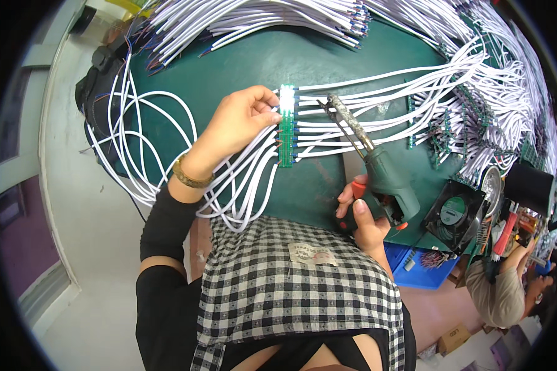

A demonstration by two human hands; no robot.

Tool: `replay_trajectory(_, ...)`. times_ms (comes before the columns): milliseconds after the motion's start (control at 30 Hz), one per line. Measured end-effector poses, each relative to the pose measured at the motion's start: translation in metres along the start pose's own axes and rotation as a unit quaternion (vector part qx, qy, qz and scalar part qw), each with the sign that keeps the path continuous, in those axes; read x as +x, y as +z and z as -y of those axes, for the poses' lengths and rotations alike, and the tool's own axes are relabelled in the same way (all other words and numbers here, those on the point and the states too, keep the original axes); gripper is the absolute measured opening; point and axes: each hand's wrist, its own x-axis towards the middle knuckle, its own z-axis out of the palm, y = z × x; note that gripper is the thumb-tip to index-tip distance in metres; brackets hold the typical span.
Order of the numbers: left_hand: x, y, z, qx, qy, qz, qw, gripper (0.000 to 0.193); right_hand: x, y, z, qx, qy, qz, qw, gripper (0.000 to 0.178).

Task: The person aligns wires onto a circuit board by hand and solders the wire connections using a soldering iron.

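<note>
I have the left hand [238,117] just above the middle of the frame, thumb and forefinger brought nearly together at the left edge of an upright green circuit-board strip [286,142]. I can't tell whether they grip the strip or a wire end beside it. The strip sits at the centre of the upper half, its upper part washed out by glare, with white cables fanning off both its sides.

Right of centre, my right hand [365,216] is curled around a dark green soldering gun [387,176] with red parts; its metal barrel slants up and left, the tip near the strip but apart from it. Loose white cables loop at the left over the green mat [241,65], and a thick cable bundle [260,15] lies along the top. At lower right I see a black fan [455,209], a blue bin [427,275] and another person [495,294].
</note>
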Motion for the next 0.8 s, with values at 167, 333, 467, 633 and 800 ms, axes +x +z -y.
replay_trajectory(167,0.025,-0.03,-0.004,-0.064,-0.028,0.14,0.988,0.012,0.002,0.003,0.004,-0.025,0.01,0.013,1.0,0.037)
replay_trajectory(333,0.041,-0.029,-0.001,-0.014,0.037,0.168,0.985,0.011,0.006,0.01,0.009,-0.032,0.045,0.009,0.998,0.039)
replay_trajectory(467,0.036,-0.026,-0.009,0.016,0.031,0.142,0.989,0.011,0.011,0.017,0.01,-0.055,0.074,-0.029,0.995,0.041)
replay_trajectory(633,0.027,-0.019,-0.002,0.037,0.06,0.06,0.996,0.014,0.012,0.016,0.004,-0.031,0.065,-0.004,0.997,0.042)
replay_trajectory(800,0.016,-0.012,-0.009,0.099,0.007,0.02,0.995,0.016,0.013,0.024,0.005,-0.045,0.092,-0.053,0.993,0.048)
